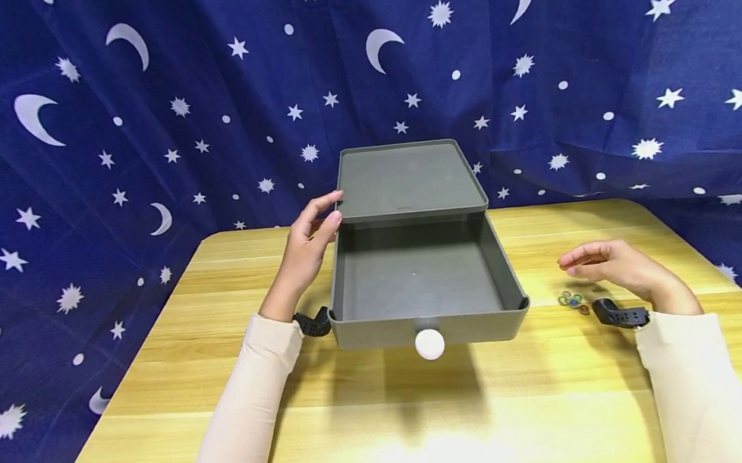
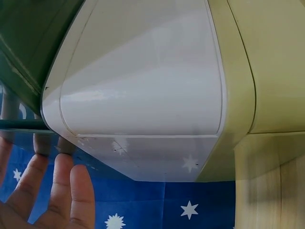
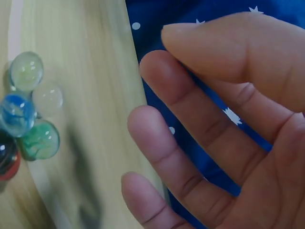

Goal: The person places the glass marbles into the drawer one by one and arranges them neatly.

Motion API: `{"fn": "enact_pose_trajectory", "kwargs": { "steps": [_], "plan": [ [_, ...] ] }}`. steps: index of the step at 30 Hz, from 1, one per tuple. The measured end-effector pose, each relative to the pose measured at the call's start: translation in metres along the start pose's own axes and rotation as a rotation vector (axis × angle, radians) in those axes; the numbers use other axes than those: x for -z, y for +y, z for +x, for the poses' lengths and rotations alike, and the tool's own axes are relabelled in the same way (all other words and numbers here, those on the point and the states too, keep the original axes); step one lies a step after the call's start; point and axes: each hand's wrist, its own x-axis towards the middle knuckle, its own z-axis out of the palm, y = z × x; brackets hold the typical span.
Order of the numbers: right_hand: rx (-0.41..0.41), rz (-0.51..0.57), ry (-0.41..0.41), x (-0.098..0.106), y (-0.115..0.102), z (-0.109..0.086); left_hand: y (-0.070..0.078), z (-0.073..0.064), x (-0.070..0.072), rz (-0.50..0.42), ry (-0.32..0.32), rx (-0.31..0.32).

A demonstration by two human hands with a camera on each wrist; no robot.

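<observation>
A drawer cabinet stands mid-table with its grey top (image 1: 409,177) towards the back. Its grey drawer (image 1: 417,276) is pulled out towards me and holds nothing, with a round white knob (image 1: 430,344) on the front. My left hand (image 1: 304,250) rests at the left edge of the top, fingers fairly straight. Seen from the left wrist, the fingers (image 2: 61,186) lie against or close to the cabinet's side, which has a white panel (image 2: 138,109). My right hand (image 1: 619,272) hovers with loosely bent fingers, holding nothing. Several glass marbles (image 1: 573,302) lie just below it, including a blue one (image 3: 18,114).
The wooden table (image 1: 178,406) runs beneath everything. A dark blue curtain (image 1: 222,73) with white moons and stars hangs behind and at the sides. A black wrist mount (image 1: 619,315) sits at the right cuff, with another (image 1: 314,322) at the left.
</observation>
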Motion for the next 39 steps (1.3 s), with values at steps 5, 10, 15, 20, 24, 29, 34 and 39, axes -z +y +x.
{"fn": "enact_pose_trajectory", "kwargs": {
  "steps": [5, 10, 15, 20, 24, 29, 34, 39],
  "plan": [
    [-0.048, -0.011, -0.031, 0.0, 0.002, -0.001, 0.0, 0.0, 0.0, -0.004, -0.003, 0.004],
    [-0.098, -0.017, -0.057, -0.001, 0.004, 0.0, 0.001, 0.0, 0.0, -0.005, -0.004, 0.006],
    [-0.109, -0.017, -0.079, -0.002, 0.008, 0.001, 0.001, -0.001, 0.0, -0.006, -0.003, 0.007],
    [-0.121, 0.007, -0.107, -0.003, 0.012, 0.001, 0.0, -0.001, 0.0, -0.006, 0.001, 0.006],
    [-0.131, 0.014, -0.125, -0.002, 0.014, 0.001, 0.001, -0.001, 0.001, -0.005, -0.003, 0.007],
    [-0.131, -0.007, -0.15, -0.002, 0.014, 0.002, 0.001, 0.0, 0.0, -0.002, -0.008, 0.007],
    [-0.138, -0.036, -0.169, -0.003, 0.014, 0.002, 0.001, 0.0, 0.001, -0.002, -0.009, 0.007],
    [-0.148, -0.051, -0.188, -0.003, 0.012, 0.002, 0.001, 0.0, 0.001, -0.004, -0.007, 0.006]
  ]
}}
